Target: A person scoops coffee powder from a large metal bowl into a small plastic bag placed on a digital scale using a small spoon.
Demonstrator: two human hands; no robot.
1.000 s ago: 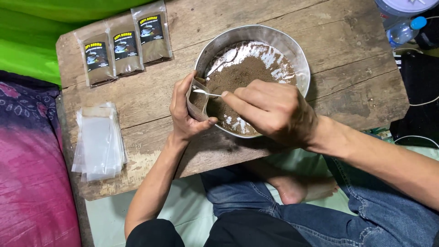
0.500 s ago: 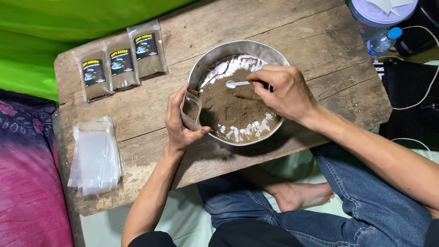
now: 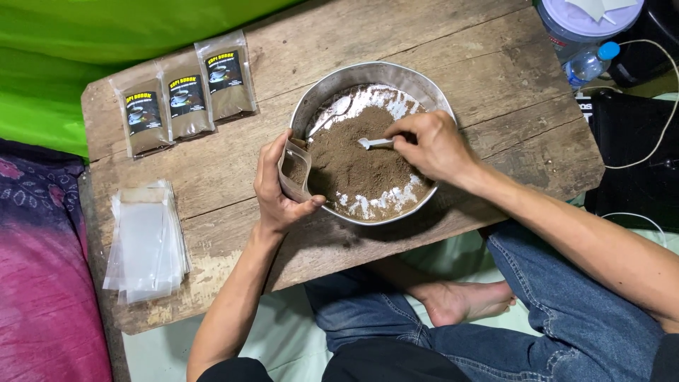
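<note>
- Far left: green fabric [image 3: 85, 42]; near left: patterned pink cloth [image 3: 42, 283].
- Worn wooden table [image 3: 233, 170] spans the view. Three filled, labelled packets [image 3: 185, 92] lie in a row at its far left.
- Stack of empty clear bags [image 3: 145, 240] lies at the near left edge.
- Left hand [image 3: 279, 187] is closed around a small clear pouch [image 3: 293, 170], held open at the metal bowl's [image 3: 368, 74] left rim.
- Bowl holds brown powder [image 3: 361, 166].
- Right hand [image 3: 431, 145] pinches a white spoon [image 3: 373, 143] over the powder.
- Far right: plastic bottle [image 3: 587, 64], white cable [image 3: 658, 120].
- Versus half a second ago: the spoon sits lower in the powder, right hand nearer the bowl's centre; pouch unchanged.
</note>
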